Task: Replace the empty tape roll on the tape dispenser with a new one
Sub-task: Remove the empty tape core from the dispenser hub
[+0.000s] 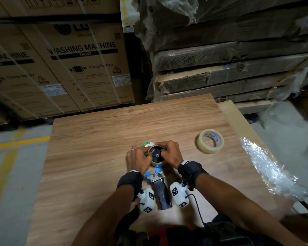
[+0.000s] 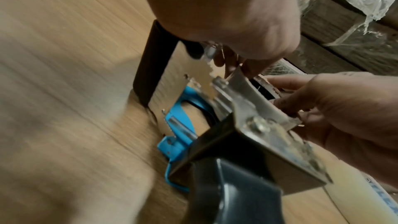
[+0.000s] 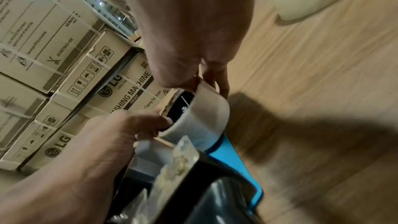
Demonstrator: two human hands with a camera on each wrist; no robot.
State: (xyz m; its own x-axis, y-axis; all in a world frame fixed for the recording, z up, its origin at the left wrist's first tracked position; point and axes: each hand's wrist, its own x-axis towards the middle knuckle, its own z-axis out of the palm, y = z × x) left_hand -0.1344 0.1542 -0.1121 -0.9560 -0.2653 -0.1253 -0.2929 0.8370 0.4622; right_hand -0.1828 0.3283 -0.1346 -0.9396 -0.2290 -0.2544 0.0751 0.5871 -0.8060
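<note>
The tape dispenser lies flat on the wooden table, with its dark handle toward me and its blue frame under the hub. A cream tape roll sits around the black hub. My left hand grips this roll's left rim with curled fingers. My right hand pinches its far right rim; the right wrist view shows the roll held between both hands. A small white roll with a green label lies just behind my left hand. A fuller clear tape roll lies to the right.
Strapped washing machine cartons stand behind the table on the left. Film-wrapped flat packs are stacked behind on the right. Crumpled plastic film lies along the table's right edge. A yellow floor line runs at the left.
</note>
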